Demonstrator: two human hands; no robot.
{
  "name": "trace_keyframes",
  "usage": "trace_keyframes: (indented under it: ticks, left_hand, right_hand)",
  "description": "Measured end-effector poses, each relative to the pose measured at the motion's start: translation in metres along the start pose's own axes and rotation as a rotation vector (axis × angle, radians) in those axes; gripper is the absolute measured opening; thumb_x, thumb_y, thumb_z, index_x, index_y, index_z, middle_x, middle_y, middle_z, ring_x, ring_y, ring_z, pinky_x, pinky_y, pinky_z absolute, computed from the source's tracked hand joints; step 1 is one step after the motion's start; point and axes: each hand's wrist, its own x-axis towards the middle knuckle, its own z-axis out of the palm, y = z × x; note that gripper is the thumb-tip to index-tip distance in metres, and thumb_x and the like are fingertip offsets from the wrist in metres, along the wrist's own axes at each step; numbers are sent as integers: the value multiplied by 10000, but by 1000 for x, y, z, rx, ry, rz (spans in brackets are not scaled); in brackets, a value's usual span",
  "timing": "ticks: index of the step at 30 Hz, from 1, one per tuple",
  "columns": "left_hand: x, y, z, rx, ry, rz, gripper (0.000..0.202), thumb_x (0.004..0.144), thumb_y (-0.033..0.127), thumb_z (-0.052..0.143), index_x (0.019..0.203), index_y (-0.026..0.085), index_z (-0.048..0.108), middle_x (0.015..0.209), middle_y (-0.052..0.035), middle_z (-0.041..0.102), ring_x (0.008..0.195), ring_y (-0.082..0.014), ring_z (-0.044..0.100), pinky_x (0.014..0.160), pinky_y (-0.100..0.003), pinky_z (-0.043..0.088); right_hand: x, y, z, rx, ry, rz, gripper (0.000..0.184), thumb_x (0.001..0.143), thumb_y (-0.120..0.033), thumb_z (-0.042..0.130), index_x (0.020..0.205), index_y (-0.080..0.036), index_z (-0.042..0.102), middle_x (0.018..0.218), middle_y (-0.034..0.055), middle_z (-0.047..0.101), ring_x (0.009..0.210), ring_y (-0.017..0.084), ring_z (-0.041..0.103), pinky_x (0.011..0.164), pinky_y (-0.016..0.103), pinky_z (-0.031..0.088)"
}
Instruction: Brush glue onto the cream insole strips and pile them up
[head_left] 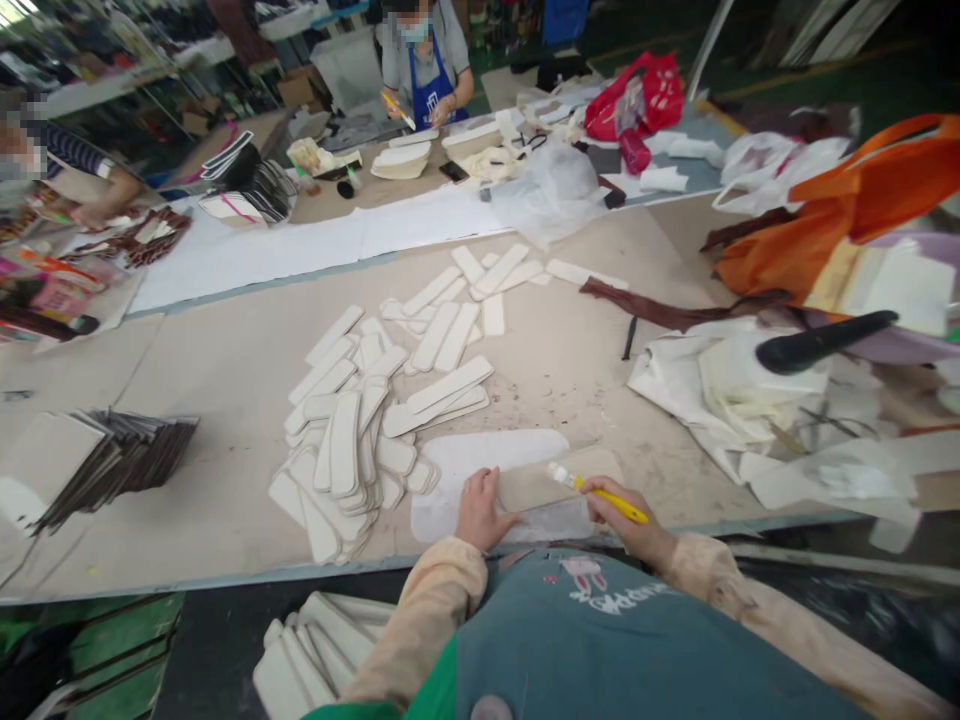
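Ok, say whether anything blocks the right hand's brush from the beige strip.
Nothing visible. The yellow brush, in the right hand, has its bristles at the beige strip; the left hand is at the strip's left end, apart from them.

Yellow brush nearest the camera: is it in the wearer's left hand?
No, the right hand holds the yellow brush, while the left hand is at one end of the tan strip.
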Motion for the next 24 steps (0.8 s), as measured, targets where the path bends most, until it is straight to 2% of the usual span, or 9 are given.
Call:
trace_keyframes:
  ticks: [2, 4, 10, 17, 24]
  left_hand:
    - [3, 10, 14, -1, -31, -32, 942, 532, 496, 761, 1314, 153, 363, 1257, -171, 426, 1156, -323, 418, 958, -480, 369]
    - [5, 12, 19, 10, -50, -53, 939, 520, 464, 775, 1303, 145, 366, 1250, -167, 426, 1144, -316, 416, 950, -467, 371]
    - [8, 8, 19, 72, -56, -46, 785, 557, 419, 766, 1223, 167, 435, 1202, -123, 468, 1090, -276, 441, 922, -422, 383]
    - [10, 8, 19, 112, -62, -42, 645, 639, 457, 701, 1188, 200, 480, 1169, -101, 486, 1043, -251, 471, 886, -408, 399]
    - [12, 5, 21, 137, -36, -7, 673, 617, 461, 717, 1184, 170, 501, 1162, -112, 498, 1024, -263, 469, 900, -406, 405]
  right_hand:
    - [2, 1, 9, 7, -50, 10, 244, 862, -412, 442, 925, -202, 549, 602, -28, 536, 575, 127, 524, 584, 238, 439]
    - [6, 2, 16, 9, -87, 14, 243, 860, -414, 439, 907, -202, 547, 595, -29, 533, 573, 127, 527, 581, 236, 433]
    - [17, 10, 32, 43, -163, 8, 255, 853, -436, 444, 882, -200, 538, 611, -26, 559, 580, 126, 543, 582, 230, 428]
    - [32, 14, 50, 56, -237, -20, 252, 859, -425, 444, 917, -202, 546, 615, -31, 570, 582, 120, 544, 594, 228, 427]
    - [44, 26, 50, 44, -166, 43, 257, 836, -433, 466, 880, -202, 571, 573, -39, 551, 572, 120, 539, 585, 230, 432]
